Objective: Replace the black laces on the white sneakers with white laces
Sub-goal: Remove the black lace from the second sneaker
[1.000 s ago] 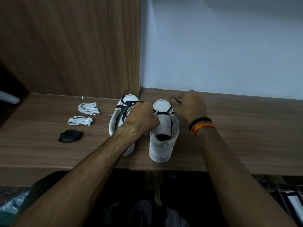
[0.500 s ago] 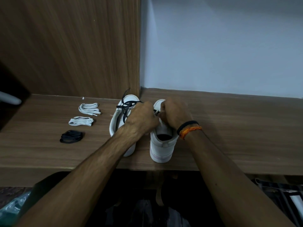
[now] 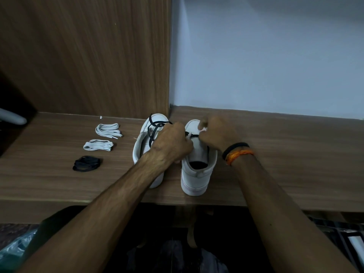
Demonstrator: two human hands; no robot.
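Observation:
Two white sneakers stand side by side on the wooden shelf point(image 3: 295, 154), heels toward me. The left sneaker point(image 3: 140, 146) carries loose black lacing over its tongue. On the right sneaker point(image 3: 197, 174) only a short run of black lace point(image 3: 194, 135) shows near the toe. My left hand point(image 3: 171, 142) rests closed over the gap between the shoes, pinching that lace. My right hand point(image 3: 214, 133), fingers closed at the right sneaker's toe, grips the same lace; wristbands circle its wrist. Two white lace bundles point(image 3: 108, 129) point(image 3: 98, 145) and a coiled black lace point(image 3: 86, 163) lie left.
A wooden panel point(image 3: 88, 56) rises behind the left half of the shelf and a pale wall point(image 3: 266, 56) behind the right. The shelf's front edge point(image 3: 59, 201) runs just under the sneakers' heels. A dark object with a white handle point(image 3: 11, 117) sits at far left.
My right hand came in from the right to the right sneaker's tongue, then shifted up to its toe. My left hand stayed between the shoes.

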